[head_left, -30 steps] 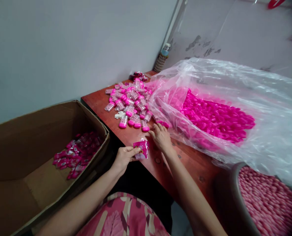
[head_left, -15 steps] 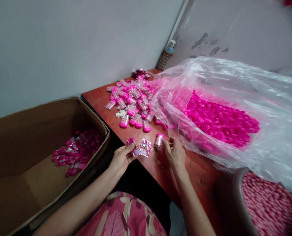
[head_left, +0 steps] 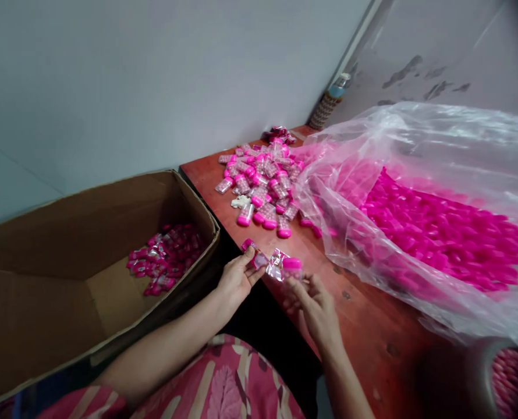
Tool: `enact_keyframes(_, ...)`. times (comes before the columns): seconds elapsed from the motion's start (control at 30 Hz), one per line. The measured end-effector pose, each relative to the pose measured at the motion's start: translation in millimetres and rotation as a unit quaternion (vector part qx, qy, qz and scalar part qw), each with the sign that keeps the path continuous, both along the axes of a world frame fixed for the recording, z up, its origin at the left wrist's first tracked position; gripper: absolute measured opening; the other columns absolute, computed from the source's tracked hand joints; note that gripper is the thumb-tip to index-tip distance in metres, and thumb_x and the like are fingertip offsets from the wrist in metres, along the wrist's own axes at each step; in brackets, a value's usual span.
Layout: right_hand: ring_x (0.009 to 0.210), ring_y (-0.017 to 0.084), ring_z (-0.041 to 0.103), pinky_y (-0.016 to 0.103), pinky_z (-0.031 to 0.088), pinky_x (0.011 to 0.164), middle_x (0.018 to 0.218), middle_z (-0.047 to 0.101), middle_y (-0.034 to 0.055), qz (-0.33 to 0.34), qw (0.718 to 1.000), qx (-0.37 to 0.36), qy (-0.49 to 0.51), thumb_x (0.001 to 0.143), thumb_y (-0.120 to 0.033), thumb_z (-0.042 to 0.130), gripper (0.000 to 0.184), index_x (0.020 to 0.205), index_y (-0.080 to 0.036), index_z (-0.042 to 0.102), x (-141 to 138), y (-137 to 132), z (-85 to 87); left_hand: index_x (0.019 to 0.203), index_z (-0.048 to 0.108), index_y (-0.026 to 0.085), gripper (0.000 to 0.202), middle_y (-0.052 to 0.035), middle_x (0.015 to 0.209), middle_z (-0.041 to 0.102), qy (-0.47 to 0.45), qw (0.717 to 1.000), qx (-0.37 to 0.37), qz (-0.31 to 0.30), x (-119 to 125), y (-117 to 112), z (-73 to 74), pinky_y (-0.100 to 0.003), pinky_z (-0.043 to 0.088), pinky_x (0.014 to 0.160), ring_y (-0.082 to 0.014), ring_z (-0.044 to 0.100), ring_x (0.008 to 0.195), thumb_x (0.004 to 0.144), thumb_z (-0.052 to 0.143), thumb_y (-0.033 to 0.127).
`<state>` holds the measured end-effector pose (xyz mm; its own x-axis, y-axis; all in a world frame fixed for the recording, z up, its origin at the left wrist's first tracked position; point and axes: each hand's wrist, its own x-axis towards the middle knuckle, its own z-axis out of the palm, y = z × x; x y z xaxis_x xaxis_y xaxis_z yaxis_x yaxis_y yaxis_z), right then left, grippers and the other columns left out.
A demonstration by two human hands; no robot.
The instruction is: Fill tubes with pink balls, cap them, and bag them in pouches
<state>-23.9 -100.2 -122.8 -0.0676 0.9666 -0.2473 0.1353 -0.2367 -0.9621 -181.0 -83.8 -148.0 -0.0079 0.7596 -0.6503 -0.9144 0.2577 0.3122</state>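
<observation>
The pink-capped clear bottle [head_left: 292, 266], on the table's near side half a second ago, now meets the glossy printed wrappers [head_left: 276, 265], smoothly rounded cap up. Your right hand [head_left: 315, 304] grips its blurred lower end; your left hand [head_left: 236, 280] pinches the wrappers. Beyond: heaped bottles [head_left: 258, 201], reddish wooden table [head_left: 364, 320], crinkled translucent bag [head_left: 442, 139].

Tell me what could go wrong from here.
The wrappers in the left grip sit near the edge of the table; one might slip into the dark gap beside the cardboard box.
The pink-capped container in the right grip could crease the thin film if brought in askew.
The loose heap of containers might slide if bumped.
</observation>
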Motion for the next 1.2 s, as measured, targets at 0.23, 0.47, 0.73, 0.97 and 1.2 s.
enact_keyframes(0.23, 0.044, 0.01, 0.057, 0.019, 0.045, 0.04, 0.061, 0.061, -0.0022, -0.029, 0.999, -0.013, 0.028, 0.075, -0.04, 0.058, 0.027, 0.087, -0.02, 0.046, -34, -28, -2.3, 0.075, 0.058, 0.012, 0.015, -0.0023, 0.068, 0.063, -0.012, 0.999, 0.047, -0.022, 12, 0, 3.2, -0.023, 0.051, 0.055, -0.0115, 0.059, 0.058, 0.067, 0.068, 0.019)
enact_keyframes(0.47, 0.042, 0.01, 0.056, 0.018, 0.044, 0.037, 0.062, 0.061, -0.0015, -0.003, 0.991, -0.059, 0.124, 0.074, -0.04, 0.06, 0.027, 0.083, -0.018, 0.045, -35, -21, -11.7, 0.067, 0.053, 0.011, 0.029, 0.0002, 0.056, 0.056, 0.061, 0.988, 0.116, -0.077, 12, -6, 10.4, -0.021, 0.042, 0.046, -0.0088, 0.051, 0.046, 0.063, 0.07, 0.035)
enact_keyframes(0.73, 0.048, 0.012, 0.058, 0.021, 0.048, 0.043, 0.063, 0.06, -0.0021, -0.024, 0.996, -0.001, 0.089, 0.076, -0.036, 0.057, 0.023, 0.086, -0.019, 0.046, -34, -25, -18.9, 0.064, 0.055, 0.009, 0.03, 0.0003, 0.052, 0.053, 0.128, 0.965, 0.153, -0.167, 11, -7, 9.6, -0.022, 0.04, 0.049, -0.0095, 0.05, 0.047, 0.059, 0.073, 0.033)
enact_keyframes(0.97, 0.042, 0.01, 0.054, 0.019, 0.045, 0.039, 0.059, 0.059, -0.0032, 0.002, 0.994, -0.003, 0.109, 0.076, -0.036, 0.058, 0.022, 0.084, -0.019, 0.046, -33, -24, -21.6, 0.056, 0.059, 0.007, 0.027, -0.0045, 0.051, 0.058, 0.163, 0.942, 0.178, -0.232, 5, -2, 14.3, -0.022, 0.04, 0.047, -0.0096, 0.051, 0.045, 0.061, 0.07, 0.03)
enact_keyframes(1.2, 0.043, 0.01, 0.055, 0.02, 0.045, 0.04, 0.058, 0.06, -0.0033, -0.035, 0.995, 0.015, 0.097, 0.075, -0.034, 0.06, 0.023, 0.084, -0.019, 0.046, -33, -24, -22.7, 0.059, 0.062, 0.007, 0.025, -0.0056, 0.057, 0.06, 0.208, 0.924, 0.191, -0.257, 6, -6, 12.4, -0.022, 0.04, 0.047, -0.0106, 0.052, 0.047, 0.06, 0.071, 0.03)
